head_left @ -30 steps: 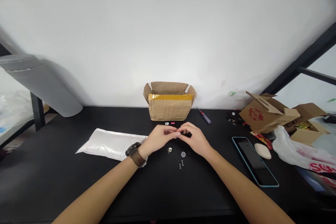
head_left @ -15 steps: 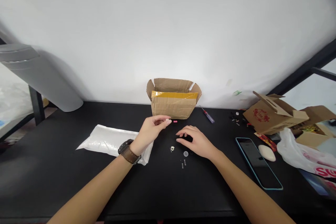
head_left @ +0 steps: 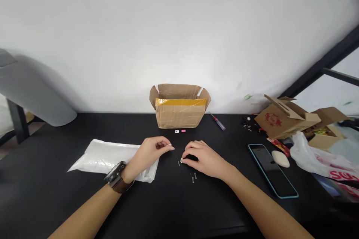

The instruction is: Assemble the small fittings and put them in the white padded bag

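My right hand [head_left: 206, 158] is closed in a pinch on a small cream-coloured piece [head_left: 181, 160], just at the black tabletop. My left hand [head_left: 154, 152] hovers to its left, thumb and index finger drawn together; a white spot shows at the fingertips, too small to name. Beyond both hands, in front of a cardboard box [head_left: 181, 114], lie a small white piece [head_left: 176, 131] with a dark dot and a small pink piece [head_left: 183, 131]. Tiny screw-like bits [head_left: 193, 177] lie in short rows below my right hand.
A white padded mailer [head_left: 112, 155] lies left, partly under my left wrist. A screwdriver [head_left: 219, 123] rests right of the box. Farther right are a phone [head_left: 272, 170], a white mouse-like object [head_left: 280, 158], small dark parts [head_left: 246, 124], an open carton [head_left: 280, 119] and a plastic bag [head_left: 314, 157].
My left hand has drawn back from the box; the white piece now lies beside the pink one. My right hand has come down onto the cream piece. The view has shifted slightly.
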`<state>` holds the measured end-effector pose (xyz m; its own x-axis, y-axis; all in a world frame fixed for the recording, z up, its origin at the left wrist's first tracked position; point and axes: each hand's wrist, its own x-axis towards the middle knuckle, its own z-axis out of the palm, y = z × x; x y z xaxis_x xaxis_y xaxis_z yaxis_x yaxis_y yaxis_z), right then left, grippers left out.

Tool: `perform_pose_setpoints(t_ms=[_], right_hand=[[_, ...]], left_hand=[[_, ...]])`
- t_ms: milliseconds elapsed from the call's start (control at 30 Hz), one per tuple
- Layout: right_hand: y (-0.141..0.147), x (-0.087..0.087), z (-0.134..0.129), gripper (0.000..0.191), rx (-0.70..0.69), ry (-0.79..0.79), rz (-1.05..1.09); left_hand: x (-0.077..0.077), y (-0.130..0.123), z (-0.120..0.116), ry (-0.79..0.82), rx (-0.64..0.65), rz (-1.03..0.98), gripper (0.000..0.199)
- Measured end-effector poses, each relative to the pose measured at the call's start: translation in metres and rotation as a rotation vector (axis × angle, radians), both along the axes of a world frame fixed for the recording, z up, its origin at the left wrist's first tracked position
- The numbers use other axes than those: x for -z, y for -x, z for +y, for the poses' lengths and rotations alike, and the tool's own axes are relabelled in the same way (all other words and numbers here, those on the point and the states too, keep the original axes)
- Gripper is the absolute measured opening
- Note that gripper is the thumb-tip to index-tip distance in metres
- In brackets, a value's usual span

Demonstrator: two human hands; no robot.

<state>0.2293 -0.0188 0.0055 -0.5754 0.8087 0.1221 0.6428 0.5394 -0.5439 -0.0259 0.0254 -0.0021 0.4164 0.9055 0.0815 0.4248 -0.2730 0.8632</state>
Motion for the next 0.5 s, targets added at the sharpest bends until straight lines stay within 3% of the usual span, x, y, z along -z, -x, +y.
perform_pose_setpoints(t_ms=[133, 500], right_hand=[[-0.0002, 0.0000, 0.0023, 0.013, 0.050, 0.009, 0.005], [0.0061, -0.0054, -0.0045, 0.014, 0.030, -0.024, 0.042]], left_hand=[[0.0084, 0.0001, 0.0015, -0.099, -0.019, 0.058, 0.025], [0.0077, 0.0024, -0.0015, -0.244, 0.018, 0.084, 0.024]])
